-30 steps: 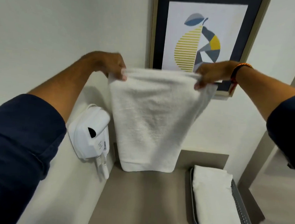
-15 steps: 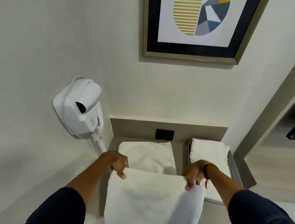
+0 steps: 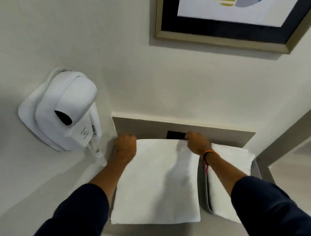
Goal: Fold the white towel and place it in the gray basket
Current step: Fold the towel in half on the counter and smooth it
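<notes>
The white towel (image 3: 155, 182) lies flat and folded on the brown counter, a rectangle reaching from the back wall to the front edge. My left hand (image 3: 125, 146) grips its far left corner, fingers closed on the cloth. My right hand (image 3: 197, 143) pinches its far right corner, near the back panel. The gray basket (image 3: 202, 187) stands just right of the towel, and another folded white towel (image 3: 233, 160) fills it. My right forearm crosses over the basket.
A white wall-mounted hair dryer (image 3: 66, 110) with a cord hangs on the left wall beside the counter. A black socket plate (image 3: 175, 135) sits on the back panel behind the towel. A framed picture (image 3: 226, 28) hangs above. A doorway opens at the right.
I have lowered the towel from held up against the wall and folded its near half over to the back edge. Both hands moved forward to the far corners.
</notes>
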